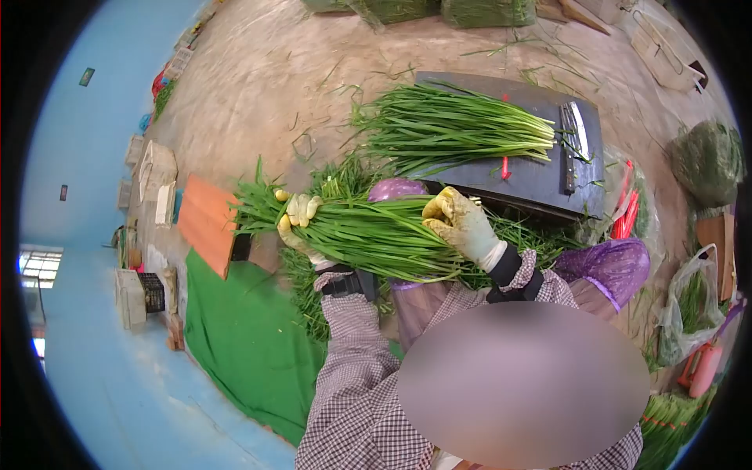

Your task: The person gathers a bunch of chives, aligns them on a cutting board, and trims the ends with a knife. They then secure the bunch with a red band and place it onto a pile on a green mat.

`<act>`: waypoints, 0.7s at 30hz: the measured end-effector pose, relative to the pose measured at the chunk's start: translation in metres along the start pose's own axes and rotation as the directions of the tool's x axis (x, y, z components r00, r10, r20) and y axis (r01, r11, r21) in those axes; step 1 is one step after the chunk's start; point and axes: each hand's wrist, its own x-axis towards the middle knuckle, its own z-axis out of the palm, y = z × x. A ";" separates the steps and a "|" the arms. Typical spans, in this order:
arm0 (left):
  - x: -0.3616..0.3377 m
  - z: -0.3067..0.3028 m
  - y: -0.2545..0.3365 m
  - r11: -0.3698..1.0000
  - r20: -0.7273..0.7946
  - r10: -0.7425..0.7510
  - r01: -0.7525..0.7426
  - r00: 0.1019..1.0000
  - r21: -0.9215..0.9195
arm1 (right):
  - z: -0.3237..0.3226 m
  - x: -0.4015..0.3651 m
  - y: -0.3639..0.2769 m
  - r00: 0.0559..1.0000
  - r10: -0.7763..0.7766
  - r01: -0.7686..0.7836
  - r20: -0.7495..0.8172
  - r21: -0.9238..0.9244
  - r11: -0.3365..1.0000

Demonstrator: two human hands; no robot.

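Observation:
My left hand (298,213), in a stained pale glove, is closed around the leafy left part of a bunch of long green leaves (368,235). On the bunch's right end, my gloved right hand (462,223) is closed as well. The bunch lies across above my lap. Just beyond it, a second bunch (462,125) rests on a dark board (540,188), its pale stem ends pointing right. A red tie (506,168) shows beside that bunch. To the right of the stems lies a knife (580,129) on the board.
Loose leaves (305,290) are heaped under and around my hands. A green cloth (243,337) and an orange board (206,223) are at the left. Red strips (627,215), a plastic bag (691,313) and a wrapped green bundle (705,164) are at the right.

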 end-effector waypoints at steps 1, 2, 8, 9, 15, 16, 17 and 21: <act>0.001 -0.001 0.001 1.000 0.017 -0.007 0.007 1.000 0.005 | 0.004 0.004 0.000 0.999 0.000 -0.002 0.051 0.032 0.999; 0.002 -0.001 0.003 1.000 0.035 -0.014 0.013 0.999 0.013 | 0.002 0.005 -0.001 0.990 0.053 -0.064 0.131 0.081 0.995; 0.002 -0.004 0.006 0.998 0.110 -0.044 0.048 0.993 -0.029 | -0.003 0.008 -0.009 0.996 -0.011 0.012 0.091 -0.009 1.000; 0.000 -0.002 0.003 0.997 0.106 -0.038 0.044 0.994 -0.056 | -0.002 0.007 -0.009 0.996 -0.056 0.061 0.062 -0.089 0.994; 0.001 -0.004 0.005 0.996 0.105 -0.048 0.055 0.993 -0.068 | 0.004 0.010 -0.003 0.996 -0.092 0.092 -0.019 -0.021 0.996; 0.001 -0.003 0.004 0.996 0.103 -0.046 0.054 0.994 -0.076 | 0.002 0.010 -0.003 0.992 -0.111 0.112 -0.065 0.002 0.994; 0.000 -0.003 0.003 0.997 0.084 -0.035 0.041 0.996 -0.066 | -0.002 0.009 -0.004 0.986 -0.128 0.131 -0.110 0.023 0.991; 0.001 -0.012 0.011 0.999 0.032 -0.008 0.009 0.999 -0.048 | -0.027 -0.001 -0.002 0.982 -0.063 0.112 -0.176 0.284 0.952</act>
